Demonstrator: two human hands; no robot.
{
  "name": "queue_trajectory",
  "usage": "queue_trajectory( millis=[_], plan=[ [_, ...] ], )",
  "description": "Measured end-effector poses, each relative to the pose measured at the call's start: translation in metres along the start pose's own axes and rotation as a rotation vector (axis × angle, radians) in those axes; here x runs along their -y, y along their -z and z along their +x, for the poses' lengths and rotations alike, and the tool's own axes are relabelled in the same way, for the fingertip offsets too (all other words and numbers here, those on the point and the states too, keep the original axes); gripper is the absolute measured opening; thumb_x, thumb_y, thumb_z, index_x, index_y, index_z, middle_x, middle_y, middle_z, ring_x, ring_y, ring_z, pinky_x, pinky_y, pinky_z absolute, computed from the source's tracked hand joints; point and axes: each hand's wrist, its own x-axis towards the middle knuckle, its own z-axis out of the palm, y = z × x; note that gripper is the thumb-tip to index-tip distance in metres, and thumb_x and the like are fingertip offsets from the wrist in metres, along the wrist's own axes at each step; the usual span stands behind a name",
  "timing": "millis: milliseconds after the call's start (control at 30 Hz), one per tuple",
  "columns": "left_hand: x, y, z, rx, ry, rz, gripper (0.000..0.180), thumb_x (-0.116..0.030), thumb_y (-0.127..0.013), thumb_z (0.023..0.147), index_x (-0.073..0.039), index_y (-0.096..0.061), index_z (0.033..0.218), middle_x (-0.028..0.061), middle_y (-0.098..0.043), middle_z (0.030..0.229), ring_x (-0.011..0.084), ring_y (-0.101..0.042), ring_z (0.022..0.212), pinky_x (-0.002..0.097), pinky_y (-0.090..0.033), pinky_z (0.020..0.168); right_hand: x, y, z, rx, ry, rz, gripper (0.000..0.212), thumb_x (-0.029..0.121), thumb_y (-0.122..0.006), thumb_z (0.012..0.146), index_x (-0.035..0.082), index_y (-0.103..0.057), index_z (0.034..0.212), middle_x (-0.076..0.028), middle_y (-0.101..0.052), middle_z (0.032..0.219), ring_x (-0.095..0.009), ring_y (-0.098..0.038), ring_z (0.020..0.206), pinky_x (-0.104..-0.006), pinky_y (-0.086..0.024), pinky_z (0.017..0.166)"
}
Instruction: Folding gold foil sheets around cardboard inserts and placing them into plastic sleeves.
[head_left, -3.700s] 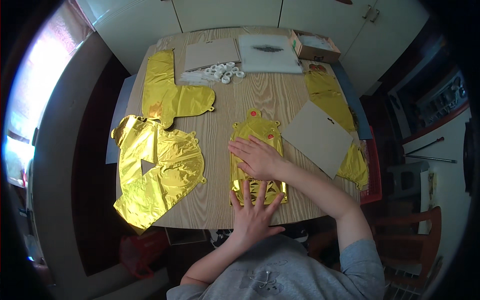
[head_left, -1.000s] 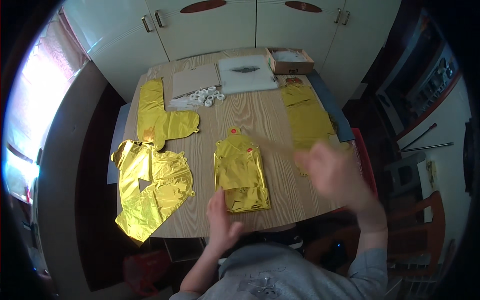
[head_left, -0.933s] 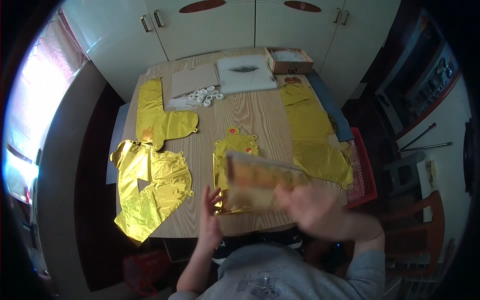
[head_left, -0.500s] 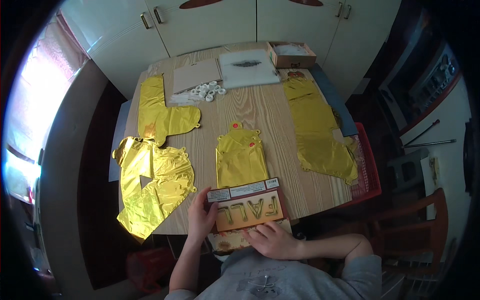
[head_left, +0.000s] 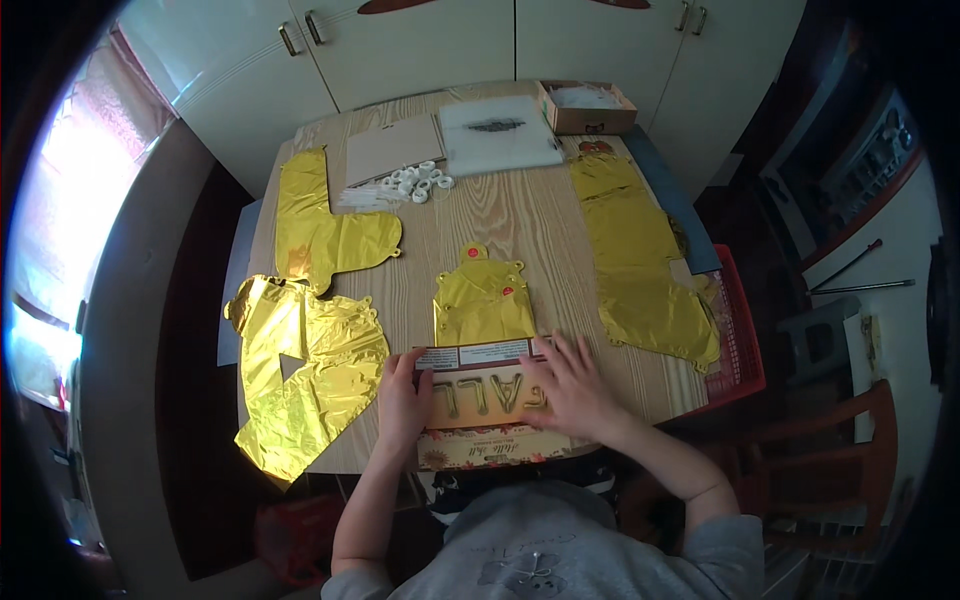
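Currently, a printed card (head_left: 470,412) lies at the desk's (head_left: 550,220) near edge, apparently over the lower end of some folded gold foil (head_left: 480,312), w/ the R hand (head_left: 568,392) spread wide on its right end & the L hand (head_left: 404,402) at its left edge, thumb on top, tho can't tell if that grip actually pinches. Poss. trouble: uneven pressure could skew the card or crease the thin-looking foil, & a nudge backward might tip it off.
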Motion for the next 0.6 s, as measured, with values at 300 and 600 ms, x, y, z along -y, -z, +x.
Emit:
queue_trajectory(
  millis=[300, 600],
  plan=[
    [-0.005, -0.004, 0.012, -0.106, -0.176, 0.382, 0.035, -0.013, -0.066, 0.081, -0.003, -0.060, 0.115, 0.0188, -0.056, 0.114, 0.0369, -0.054, 0.104, 0.0455, -0.045, 0.089, -0.021, -0.006, 0.025, -0.028, 0.004, -0.003, 0.083, 0.065, -0.055, 0.083, 0.008, -0.041, 0.141, -0.021, -0.030, 0.148, -0.039, -0.023, 0.140, -0.0609, -0.016, 0.112],
    [-0.043, -0.018, -0.012, 0.329, -0.492, 0.504, 0.065, -0.054, -0.063, 0.081, -0.023, -0.051, 0.137, 0.0155, -0.040, 0.146, 0.0454, -0.028, 0.138, 0.0626, -0.018, 0.110, -0.021, 0.001, 0.028, 0.008, -0.017, 0.010, 0.081, 0.058, -0.060, 0.084, 0.008, -0.037, 0.144, -0.019, -0.030, 0.149, -0.035, -0.022, 0.142, -0.0566, -0.013, 0.115]
  ],
)
